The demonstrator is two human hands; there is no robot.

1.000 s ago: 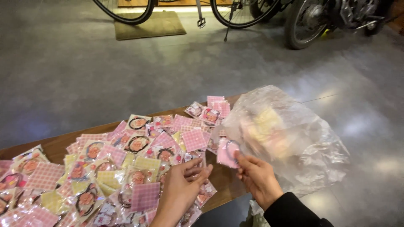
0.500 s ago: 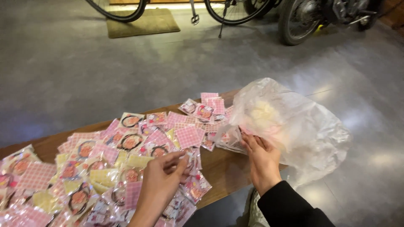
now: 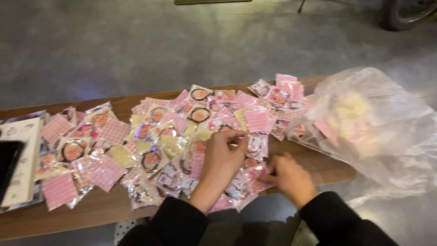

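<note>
Several small clear packets (image 3: 159, 136) with pink checked cards and round trinkets lie spread over a long wooden table (image 3: 100, 209). My left hand (image 3: 222, 157) hovers over the middle of the pile, its fingers curled and pinching the edge of a clear packet (image 3: 256, 145). Near the table's front edge my right hand (image 3: 289, 176) lies low on the packets, with its fingertips touching a pink packet (image 3: 256, 181). A crumpled clear plastic bag (image 3: 382, 132) with pink and yellow packets inside sits at the table's right end, apart from both hands.
At the far left a white booklet (image 3: 25, 155) lies under a black flat device (image 3: 8, 159). Beyond the table is a grey concrete floor (image 3: 136, 50). A wheel (image 3: 409, 13) shows at the top right.
My right hand has left the plastic bag and come down onto the packets at the front edge. My left hand has shifted up into the pile. The camera has tilted down and left.
</note>
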